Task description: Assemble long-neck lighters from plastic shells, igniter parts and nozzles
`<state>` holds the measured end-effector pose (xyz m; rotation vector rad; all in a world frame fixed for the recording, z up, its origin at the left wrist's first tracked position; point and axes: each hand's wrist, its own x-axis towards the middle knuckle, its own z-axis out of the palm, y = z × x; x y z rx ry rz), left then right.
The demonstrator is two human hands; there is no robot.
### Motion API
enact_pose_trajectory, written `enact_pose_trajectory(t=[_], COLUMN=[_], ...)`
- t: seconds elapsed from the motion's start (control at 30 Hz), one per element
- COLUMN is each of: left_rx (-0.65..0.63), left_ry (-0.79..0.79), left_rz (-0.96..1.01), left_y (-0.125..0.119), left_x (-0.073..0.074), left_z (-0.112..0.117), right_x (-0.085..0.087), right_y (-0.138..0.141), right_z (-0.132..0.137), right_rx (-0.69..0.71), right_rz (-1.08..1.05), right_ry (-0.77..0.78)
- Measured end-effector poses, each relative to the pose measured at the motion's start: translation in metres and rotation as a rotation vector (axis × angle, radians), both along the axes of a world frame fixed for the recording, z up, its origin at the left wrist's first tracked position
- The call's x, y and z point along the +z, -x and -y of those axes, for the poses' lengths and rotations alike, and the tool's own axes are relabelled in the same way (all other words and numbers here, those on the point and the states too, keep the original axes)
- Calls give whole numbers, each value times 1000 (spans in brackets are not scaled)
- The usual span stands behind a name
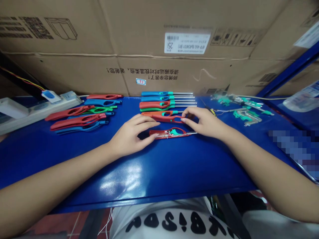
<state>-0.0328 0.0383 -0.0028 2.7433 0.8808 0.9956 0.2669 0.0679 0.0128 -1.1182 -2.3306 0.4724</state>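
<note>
A red lighter shell half (pixel 161 118) with an oval trigger opening is held at its right end by my right hand (pixel 203 121), thumb and fingers pinched on the rim. Below it on the blue table lies an opened red lighter half (pixel 163 136), with a green trigger, thin wires and a metal tube inside. My left hand (pixel 133 134) is open, thumb apart from the fingers. Its thumb tip is at the left part of the opened half, and its index fingertip is close under the shell. Whether it touches the shell I cannot tell.
Several assembled lighters (pixel 156 99) lie stacked behind my hands. Loose coloured shells (pixel 78 122) are at left near a white power strip (pixel 41 111). Green-and-metal lighter parts (pixel 246 114) lie at right. A cardboard wall (pixel 94 73) closes the back of the blue table (pixel 159 172).
</note>
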Motion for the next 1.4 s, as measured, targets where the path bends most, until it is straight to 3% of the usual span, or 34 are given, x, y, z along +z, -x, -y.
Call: enact_pose_trajectory(t=[0.1,0.2,0.27,0.37,0.5,0.6,1.27,1.4], left_rx=[37,35,17,8,-17,-26,-16,-18], left_ry=[-137,-151,-137,-131,-95,-48,165,126], left_rz=[-26,-43,-42,-46,-60,-56,-87,-149], left_y=[2,3,3,3,3,2,-2,-4], left_x=[-1,-4,-6,-8,-9,-9,-3,-2], left_z=[-6,-9,-9,-7,-4,-3,-1,1], right_x=[3,5,5,3,2,2,0,2], right_y=[7,11,12,10,6,2,6,10], right_z=[4,6,6,9,10,8,10,15], right_rx=[-92,-87,-61,6,140,211,258,226], right_rz=[-230,-361,-382,-310,-35,49,206,300], right_ry=[239,464,525,458,168,50,3,-51])
